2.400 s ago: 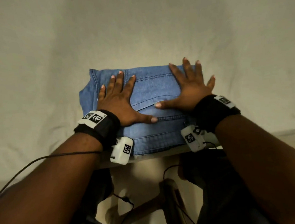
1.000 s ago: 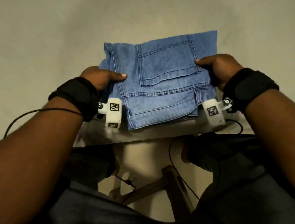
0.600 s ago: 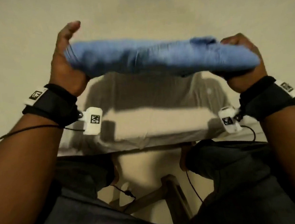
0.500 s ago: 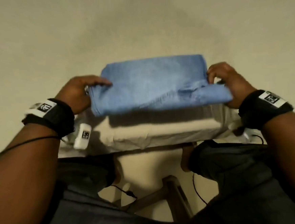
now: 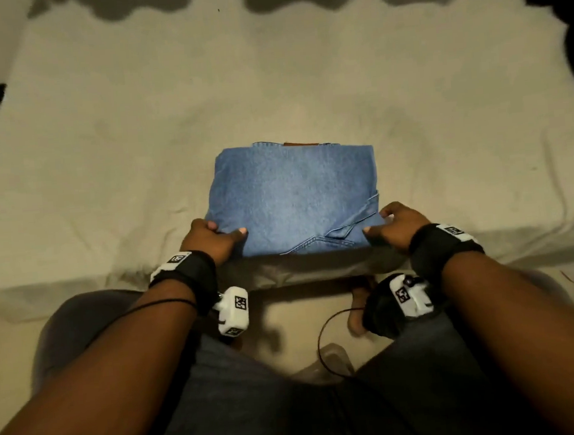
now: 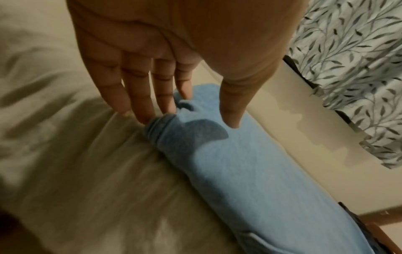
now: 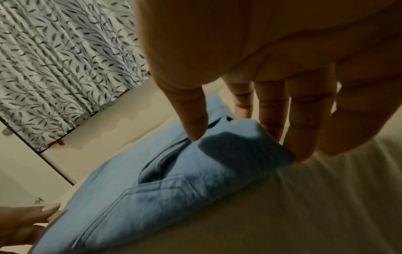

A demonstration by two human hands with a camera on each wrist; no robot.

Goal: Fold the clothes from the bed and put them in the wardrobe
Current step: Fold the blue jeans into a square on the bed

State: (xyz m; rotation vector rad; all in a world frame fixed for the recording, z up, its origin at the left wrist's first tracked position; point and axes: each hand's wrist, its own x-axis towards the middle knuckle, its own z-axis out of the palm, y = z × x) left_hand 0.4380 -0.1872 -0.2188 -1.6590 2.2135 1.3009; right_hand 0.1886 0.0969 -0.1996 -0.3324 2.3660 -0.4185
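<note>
Bed (image 5: 101, 146) fills frame. Folded jeans (image 5: 294, 196) lie flat at middle, near bed's lower edge, easy to reach. Left hand (image 5: 208, 240) and right hand (image 5: 394, 226) pinch bottom corners, thumbs on top, likely for lifting toward wardrobe.

Dim, warm light is cast from overhead; soft shadows are thrown forward, wrist views are blurred, edges are bent.
</note>
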